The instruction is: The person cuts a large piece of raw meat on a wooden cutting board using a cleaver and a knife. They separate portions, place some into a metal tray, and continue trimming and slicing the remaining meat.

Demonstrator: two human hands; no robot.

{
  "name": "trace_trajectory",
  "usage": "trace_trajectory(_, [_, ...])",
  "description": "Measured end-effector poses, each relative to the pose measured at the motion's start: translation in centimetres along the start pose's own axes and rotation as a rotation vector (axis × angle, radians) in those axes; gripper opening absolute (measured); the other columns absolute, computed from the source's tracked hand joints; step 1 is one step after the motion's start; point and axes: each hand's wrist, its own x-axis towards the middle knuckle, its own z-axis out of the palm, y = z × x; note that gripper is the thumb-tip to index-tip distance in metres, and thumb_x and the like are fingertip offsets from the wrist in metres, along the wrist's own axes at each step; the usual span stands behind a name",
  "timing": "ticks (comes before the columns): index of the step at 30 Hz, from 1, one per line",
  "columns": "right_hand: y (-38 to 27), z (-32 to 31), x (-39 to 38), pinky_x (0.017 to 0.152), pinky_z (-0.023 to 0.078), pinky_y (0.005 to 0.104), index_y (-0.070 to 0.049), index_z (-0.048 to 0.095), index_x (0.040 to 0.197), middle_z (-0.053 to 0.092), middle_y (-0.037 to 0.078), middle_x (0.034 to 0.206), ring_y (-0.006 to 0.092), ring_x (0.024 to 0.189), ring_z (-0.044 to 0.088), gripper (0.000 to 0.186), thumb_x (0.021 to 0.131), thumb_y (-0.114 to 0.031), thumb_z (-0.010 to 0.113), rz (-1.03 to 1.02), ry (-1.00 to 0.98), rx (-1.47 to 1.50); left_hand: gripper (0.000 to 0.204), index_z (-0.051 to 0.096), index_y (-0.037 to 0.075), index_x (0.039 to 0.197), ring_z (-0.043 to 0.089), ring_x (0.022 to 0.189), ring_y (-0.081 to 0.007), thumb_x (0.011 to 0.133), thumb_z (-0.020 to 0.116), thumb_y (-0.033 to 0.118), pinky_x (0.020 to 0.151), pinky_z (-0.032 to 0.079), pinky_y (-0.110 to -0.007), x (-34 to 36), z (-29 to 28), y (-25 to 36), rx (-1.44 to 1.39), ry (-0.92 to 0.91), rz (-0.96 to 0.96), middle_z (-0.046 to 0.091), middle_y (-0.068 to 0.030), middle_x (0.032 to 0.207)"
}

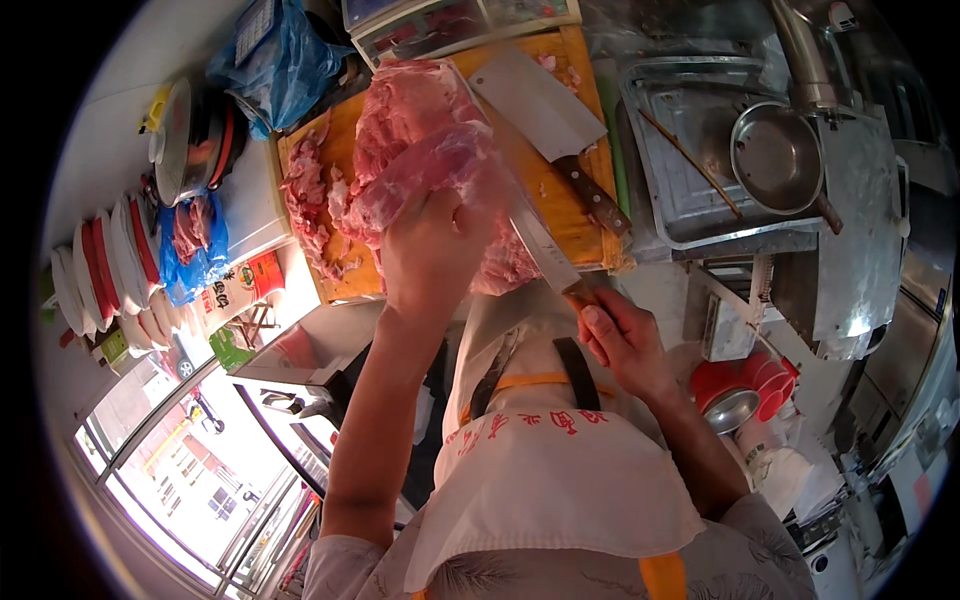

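Note:
A large piece of raw pink meat (408,112) lies on an orange-brown cutting board (347,286). My left hand (432,258) is closed on a flap of it, with the fingertips partly hidden and slightly blurred. My right hand (628,345) grips the wooden handle of a long knife (543,246). The blade points up and away along the right side of the meat, and its far part is blurred close to the meat. Small meat trimmings (308,205) lie along the board's left side. On the right of the board rests a cleaver (540,108) with a brown riveted handle.
Right of the board, a metal tray (672,232) holds a thin wooden stick (690,165) and a steel pan (777,158). Blue plastic bags (290,62) stand at the far left. Clear-fronted containers (425,35) border the board's far edge. Red bowls (768,388) sit lower right.

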Motion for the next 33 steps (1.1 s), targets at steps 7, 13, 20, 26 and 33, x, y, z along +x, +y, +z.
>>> trace_trajectory(7, [0.0, 0.6, 0.6, 0.070, 0.052, 0.0324, 0.002, 0.065, 0.133, 0.064, 0.005, 0.082, 0.0140, 0.074, 0.063, 0.032, 0.112, -0.022, 0.060, 0.029, -0.039, -0.116, 0.012, 0.075, 0.003, 0.089, 0.070, 0.064, -0.0246, 0.077, 0.078, 0.002, 0.060, 0.057, -0.036, -0.6, -0.3, -0.5, -0.095, 0.082, 0.033, 0.071, -0.0120, 0.080])
trace_trajectory(13, [-1.1, 1.2, 1.5, 0.058, 0.045, 0.0272, 0.001, 0.067, 0.119, 0.061, 0.001, 0.079, 0.0066, 0.063, 0.053, 0.024, 0.114, -0.019, 0.055, -0.036, -0.038, -0.224, 0.013, 0.077, 0.003, 0.090, 0.071, 0.064, -0.0238, 0.077, 0.078, 0.001, 0.061, 0.058, -0.035, -0.7, -0.4, -0.6, -0.106, 0.070, 0.003, 0.072, -0.0121, 0.079])
trace_trajectory(20, [-1.7, 1.7, 0.8, 0.069, 0.053, 0.0390, 0.000, 0.066, 0.130, 0.068, 0.015, 0.083, 0.0279, 0.073, 0.067, 0.028, 0.111, -0.020, 0.062, -0.059, -0.018, -0.336, 0.015, 0.077, 0.003, 0.092, 0.072, 0.065, -0.0214, 0.077, 0.079, 0.000, 0.062, 0.058, -0.033, -1.3, -0.4, -0.7, -0.109, 0.058, -0.034, 0.073, -0.0112, 0.079])
trace_trajectory(26, [-1.6, 2.3, 0.7, 0.071, 0.054, 0.0437, 0.000, 0.066, 0.124, 0.070, 0.023, 0.092, 0.0400, 0.082, 0.070, 0.023, 0.110, -0.018, 0.062, -0.085, -0.007, -0.390, 0.016, 0.076, 0.004, 0.092, 0.070, 0.065, -0.0178, 0.077, 0.080, 0.001, 0.063, 0.057, -0.031, -1.3, -0.9, -0.8, -0.174, 0.029, -0.086, 0.072, -0.0088, 0.078])
trace_trajectory(33, [-1.6, 3.0, 0.7, 0.070, 0.053, 0.0399, 0.002, 0.066, 0.124, 0.066, 0.019, 0.087, 0.0322, 0.075, 0.066, 0.023, 0.110, -0.015, 0.061, -0.130, 0.019, -0.420, 0.016, 0.076, 0.003, 0.091, 0.068, 0.064, -0.0156, 0.077, 0.080, 0.000, 0.062, 0.056, -0.031, -2.2, -0.7, -0.8, -0.190, 0.076, -0.072, 0.072, -0.0076, 0.079])
